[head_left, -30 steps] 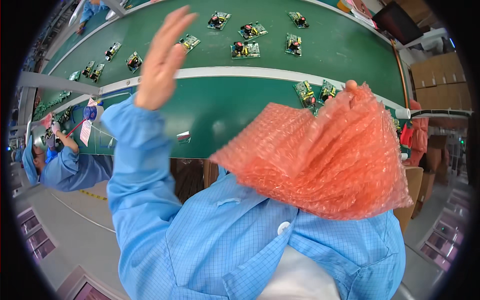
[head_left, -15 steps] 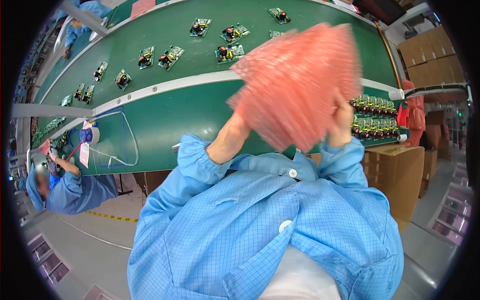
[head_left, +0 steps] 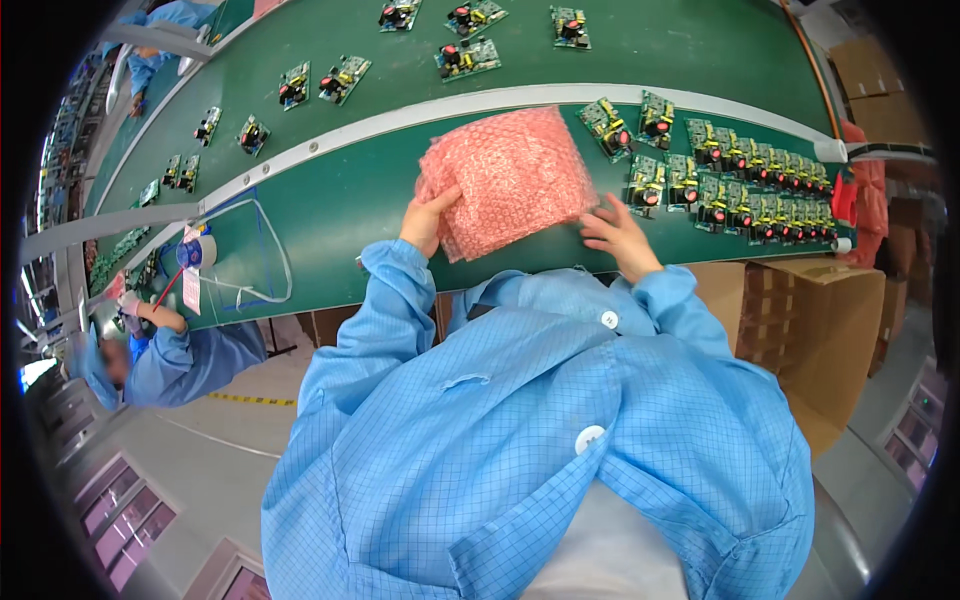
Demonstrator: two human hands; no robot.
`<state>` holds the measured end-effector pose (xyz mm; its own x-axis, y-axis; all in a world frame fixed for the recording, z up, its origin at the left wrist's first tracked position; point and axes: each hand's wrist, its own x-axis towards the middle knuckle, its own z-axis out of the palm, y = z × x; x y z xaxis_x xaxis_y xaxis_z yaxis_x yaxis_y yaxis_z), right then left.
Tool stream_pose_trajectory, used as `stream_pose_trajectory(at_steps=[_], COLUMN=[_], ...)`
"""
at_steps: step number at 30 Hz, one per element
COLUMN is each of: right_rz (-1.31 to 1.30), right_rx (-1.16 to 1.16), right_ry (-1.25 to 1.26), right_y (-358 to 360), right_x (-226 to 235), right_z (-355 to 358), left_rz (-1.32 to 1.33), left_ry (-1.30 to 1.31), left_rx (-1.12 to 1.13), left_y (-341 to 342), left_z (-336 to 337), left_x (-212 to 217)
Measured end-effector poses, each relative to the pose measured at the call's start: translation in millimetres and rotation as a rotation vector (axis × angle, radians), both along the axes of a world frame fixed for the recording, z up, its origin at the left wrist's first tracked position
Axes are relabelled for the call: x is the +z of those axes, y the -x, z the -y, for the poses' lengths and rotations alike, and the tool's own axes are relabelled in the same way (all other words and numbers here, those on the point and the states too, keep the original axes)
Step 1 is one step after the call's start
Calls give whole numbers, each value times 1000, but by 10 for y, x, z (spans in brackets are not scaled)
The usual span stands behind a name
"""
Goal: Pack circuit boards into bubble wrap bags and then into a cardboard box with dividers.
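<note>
Head view: the stack of pink bubble wrap (head_left: 510, 180) now lies on the near green bench (head_left: 330, 205), just this side of the white strip that divides it from the far belt. A second ago it was held up in the air in front of the person's chest, and half a second ago it was still raised with both hands under it; it has since come down onto the bench, so the sheets look set in place rather than carried.

The left hand (head_left: 428, 220) holds the stack's near left edge, thumb on top and fingers curled under, closed on the wrap. The right hand (head_left: 618, 235) has let go: its fingers are spread and rest at the near right corner of the stack, touching it without pinching.

To the right of the wrap, rows of small circuit boards (head_left: 735, 185) stand close together on the same bench, the nearest just beside the stack's right edge. More boards (head_left: 465, 55) lie spaced out on the far belt.

At the near right, an open cardboard box (head_left: 810, 320) sits below the bench edge. At the far left, a co-worker (head_left: 170, 355) in blue works at the bench beside a roll of tape (head_left: 197, 250).
</note>
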<state>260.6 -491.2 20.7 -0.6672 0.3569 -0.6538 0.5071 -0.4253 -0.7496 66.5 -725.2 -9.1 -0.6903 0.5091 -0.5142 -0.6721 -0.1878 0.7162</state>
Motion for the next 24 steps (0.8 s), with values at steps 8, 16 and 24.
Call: stream_pose_trajectory(at_steps=[8, 16, 24], right_rz=[-379, -631, -437], right_rx=[290, 340, 367], right_ry=[-1185, -1039, -1252], right_y=[187, 870, 2627], right_x=[446, 1199, 639], right_z=[-228, -956, -2892], left_rz=[-436, -1638, -1490], left_ry=[840, 1103, 1176], left_rx=[330, -551, -755], left_y=[331, -178, -441], left_z=[-139, -1192, -1179], left_x=[501, 628, 211])
